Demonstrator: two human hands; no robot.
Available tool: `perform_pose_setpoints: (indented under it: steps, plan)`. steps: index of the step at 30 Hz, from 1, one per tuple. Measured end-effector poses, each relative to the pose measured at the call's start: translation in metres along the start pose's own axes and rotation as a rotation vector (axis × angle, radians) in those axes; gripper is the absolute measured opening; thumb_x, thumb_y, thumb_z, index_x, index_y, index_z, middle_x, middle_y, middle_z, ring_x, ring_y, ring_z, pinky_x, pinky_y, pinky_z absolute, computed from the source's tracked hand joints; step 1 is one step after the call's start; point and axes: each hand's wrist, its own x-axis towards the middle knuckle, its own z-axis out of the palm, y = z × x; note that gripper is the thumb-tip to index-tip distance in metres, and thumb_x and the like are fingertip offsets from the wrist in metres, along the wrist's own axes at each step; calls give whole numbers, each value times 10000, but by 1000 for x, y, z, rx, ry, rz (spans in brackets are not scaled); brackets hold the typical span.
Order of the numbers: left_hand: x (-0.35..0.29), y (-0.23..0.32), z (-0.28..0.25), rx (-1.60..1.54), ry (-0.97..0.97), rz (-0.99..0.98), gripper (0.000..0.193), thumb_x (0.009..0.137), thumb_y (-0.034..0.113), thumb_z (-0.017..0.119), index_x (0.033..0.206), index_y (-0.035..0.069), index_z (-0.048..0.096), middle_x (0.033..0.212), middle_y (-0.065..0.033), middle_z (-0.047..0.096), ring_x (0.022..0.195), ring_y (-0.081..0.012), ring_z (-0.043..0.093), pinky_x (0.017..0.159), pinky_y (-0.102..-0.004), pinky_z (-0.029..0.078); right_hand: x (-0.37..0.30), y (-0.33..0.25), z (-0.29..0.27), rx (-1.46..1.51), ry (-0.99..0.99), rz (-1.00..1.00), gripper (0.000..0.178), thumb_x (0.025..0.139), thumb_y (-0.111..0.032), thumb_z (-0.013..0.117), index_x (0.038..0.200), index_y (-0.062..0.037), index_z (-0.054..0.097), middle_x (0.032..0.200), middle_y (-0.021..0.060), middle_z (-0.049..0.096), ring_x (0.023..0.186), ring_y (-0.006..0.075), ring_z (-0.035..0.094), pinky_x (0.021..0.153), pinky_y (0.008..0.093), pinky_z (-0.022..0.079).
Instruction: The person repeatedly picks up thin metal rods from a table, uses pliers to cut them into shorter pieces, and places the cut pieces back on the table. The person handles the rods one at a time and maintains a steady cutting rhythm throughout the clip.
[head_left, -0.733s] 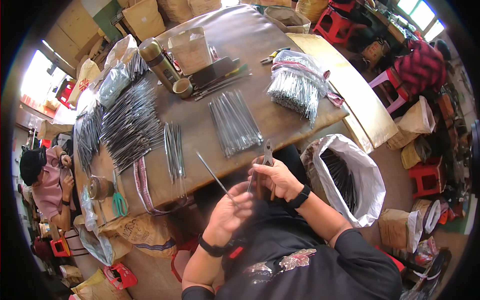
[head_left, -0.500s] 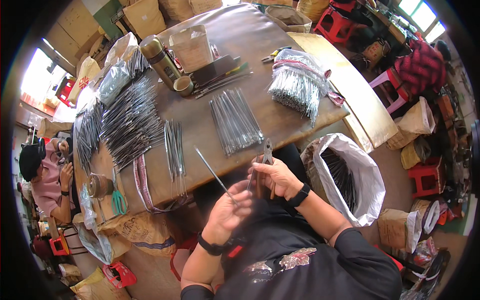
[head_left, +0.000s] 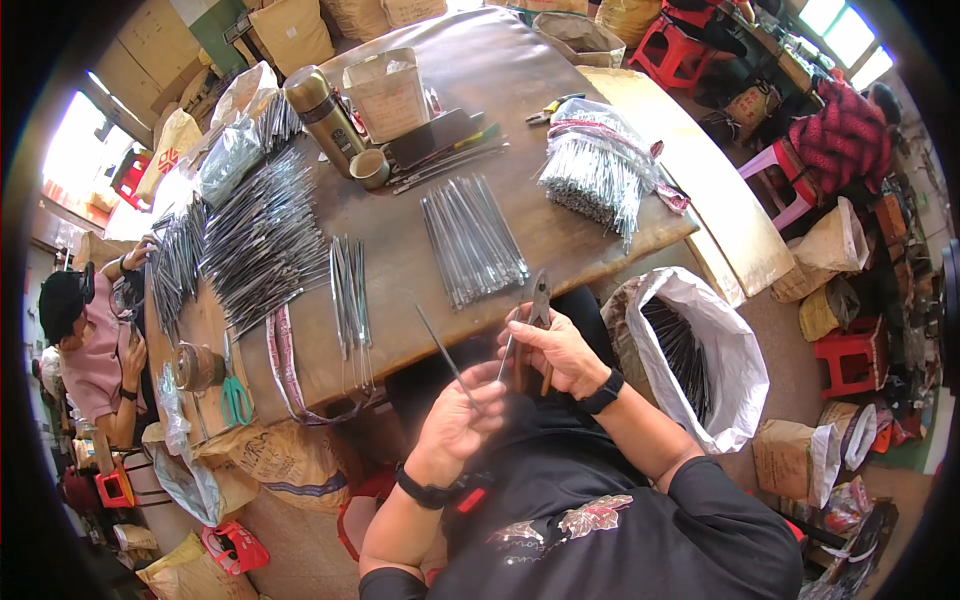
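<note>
My left hand point(head_left: 455, 425) is closed around a thin metal rod point(head_left: 436, 338), which slants up and away toward the table edge. In my right hand point(head_left: 562, 355) is a pair of pliers point(head_left: 541, 292), jaws upward and handles running down through the palm. A second thin rod point(head_left: 507, 362) shows between the two hands, near the right fingertips; which hand bears it is hard to tell. Both hands are over my lap, just off the table's near edge. Beyond them lies a row of metal rods point(head_left: 472, 242), with a smaller bunch point(head_left: 350, 300) to the left.
A large rod heap point(head_left: 265, 240) covers the table's left side. A plastic-wrapped bundle point(head_left: 595, 180), a thermos point(head_left: 325, 115) and a cup point(head_left: 369, 168) stand farther back. At right is an open white sack point(head_left: 745, 370) of rods. A co-worker point(head_left: 95, 350) sits at far left.
The rod in my left hand has turned slightly and its tip has shifted right. My right hand keeps the pliers almost in place. The co-worker's one hand has reached up to the rods.
</note>
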Motion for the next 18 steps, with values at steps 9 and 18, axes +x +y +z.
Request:
perform_pose_setpoints:
  steps: [9,18]
  plan:
    - [-12,-8,19,542,212,501,163,858,-1,640,1020,-10,655,717,39,549,548,-21,469,473,-173,363,-22,-6,-34,519,-131,177,301,908,-254,534,977,30,604,1111,278,611,1047,371,601,906,417,488]
    - [-11,-11,24,1081,227,882,179,849,-80,600,1007,-26,664,798,17,473,596,-31,464,509,-185,375,-53,2,-43,-746,-329,103,597,696,15,512,1281,-27,405,984,118,569,908,202,590,819,356,480]
